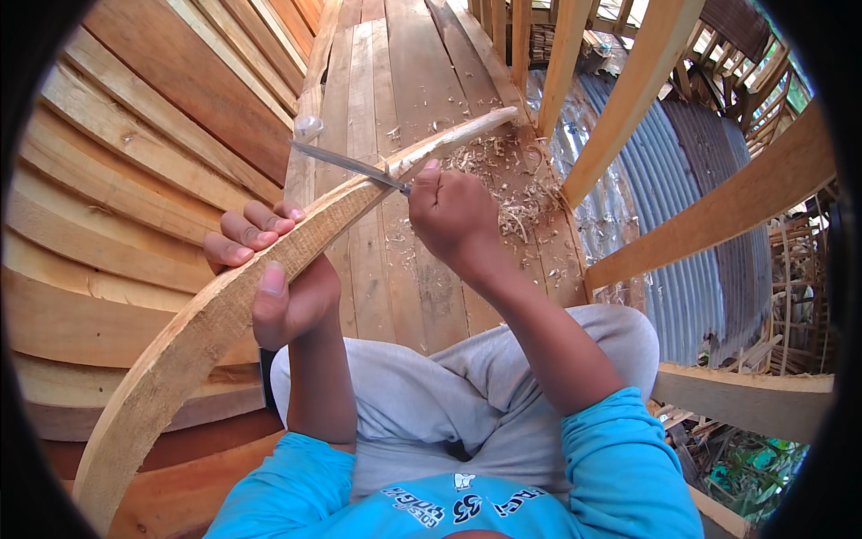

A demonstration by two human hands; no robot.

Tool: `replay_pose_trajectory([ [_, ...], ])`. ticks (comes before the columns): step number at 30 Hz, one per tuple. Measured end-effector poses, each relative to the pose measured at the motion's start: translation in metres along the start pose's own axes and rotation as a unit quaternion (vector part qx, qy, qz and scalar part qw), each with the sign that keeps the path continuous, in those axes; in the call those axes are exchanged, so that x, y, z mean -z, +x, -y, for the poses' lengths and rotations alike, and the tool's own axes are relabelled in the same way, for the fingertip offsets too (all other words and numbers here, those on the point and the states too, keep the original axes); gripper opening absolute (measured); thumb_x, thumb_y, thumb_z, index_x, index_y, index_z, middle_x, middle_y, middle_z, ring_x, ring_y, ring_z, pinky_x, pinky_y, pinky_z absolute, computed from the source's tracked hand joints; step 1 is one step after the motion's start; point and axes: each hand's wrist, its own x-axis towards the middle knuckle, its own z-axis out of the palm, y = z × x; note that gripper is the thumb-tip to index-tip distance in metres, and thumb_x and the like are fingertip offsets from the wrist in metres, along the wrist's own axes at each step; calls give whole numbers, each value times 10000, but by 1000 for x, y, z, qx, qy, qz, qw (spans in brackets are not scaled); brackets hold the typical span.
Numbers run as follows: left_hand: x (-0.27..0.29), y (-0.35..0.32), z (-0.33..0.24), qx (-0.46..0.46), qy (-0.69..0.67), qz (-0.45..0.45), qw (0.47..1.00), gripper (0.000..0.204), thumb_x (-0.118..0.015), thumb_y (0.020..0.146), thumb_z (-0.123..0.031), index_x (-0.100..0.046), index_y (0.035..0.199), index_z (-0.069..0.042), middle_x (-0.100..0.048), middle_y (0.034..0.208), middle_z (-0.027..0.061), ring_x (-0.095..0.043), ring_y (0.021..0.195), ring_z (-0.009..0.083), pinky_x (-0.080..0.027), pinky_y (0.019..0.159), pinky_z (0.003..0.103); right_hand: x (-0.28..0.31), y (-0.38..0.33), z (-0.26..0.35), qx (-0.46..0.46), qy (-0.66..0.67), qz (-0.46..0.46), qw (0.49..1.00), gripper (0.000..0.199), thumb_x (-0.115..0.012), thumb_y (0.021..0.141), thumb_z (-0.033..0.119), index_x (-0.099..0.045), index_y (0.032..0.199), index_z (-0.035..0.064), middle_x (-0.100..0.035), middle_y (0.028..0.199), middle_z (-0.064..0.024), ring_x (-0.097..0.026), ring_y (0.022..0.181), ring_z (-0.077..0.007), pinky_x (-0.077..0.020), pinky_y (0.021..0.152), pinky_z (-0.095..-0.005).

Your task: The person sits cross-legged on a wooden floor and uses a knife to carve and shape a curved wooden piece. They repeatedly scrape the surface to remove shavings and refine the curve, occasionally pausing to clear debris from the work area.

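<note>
A long curved wooden beam (211, 314) runs slantwise from the lower left to a paler, shaved far end. My left hand (301, 301) is closed round its middle, thumb on the near side and fingers over the far side. In my right fist (456, 216) is a knife, its handle hidden by the fingers. The narrow grey knife blade (346, 163) points left and lies across the beam's upper edge, ahead of my left hand. A small curl of wood stands where blade and beam meet.
Wood shavings (516, 202) litter the plank floor (359, 99) right of the beam. Curved planks (117, 189) form a wall at left. Upright timbers (620, 117) line the right side, with corrugated metal sheets (664, 198) beyond. A small clear object (308, 126) sits near the blade tip.
</note>
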Motion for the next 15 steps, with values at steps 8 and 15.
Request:
replay_pose_trajectory([
  [8,0,-1,7,-8,11,51,999,282,-606,614,-163,-490,871,-162,-516,829,15,-546,837,172,-464,846,367,6,0,-2,0,-18,25,1000,543,-357,980,286,-662,659,-28,-634,668,-268,-649,680,-465,-521,706,-554],
  [15,16,3,8,-1,3,67,998,294,-615,616,-174,-483,877,-165,-505,835,11,-527,836,169,-458,843,357,18,-19,29,1,-65,65,996,554,-332,986,294,-676,692,-25,-647,694,-268,-654,701,-462,-532,716,-543],
])
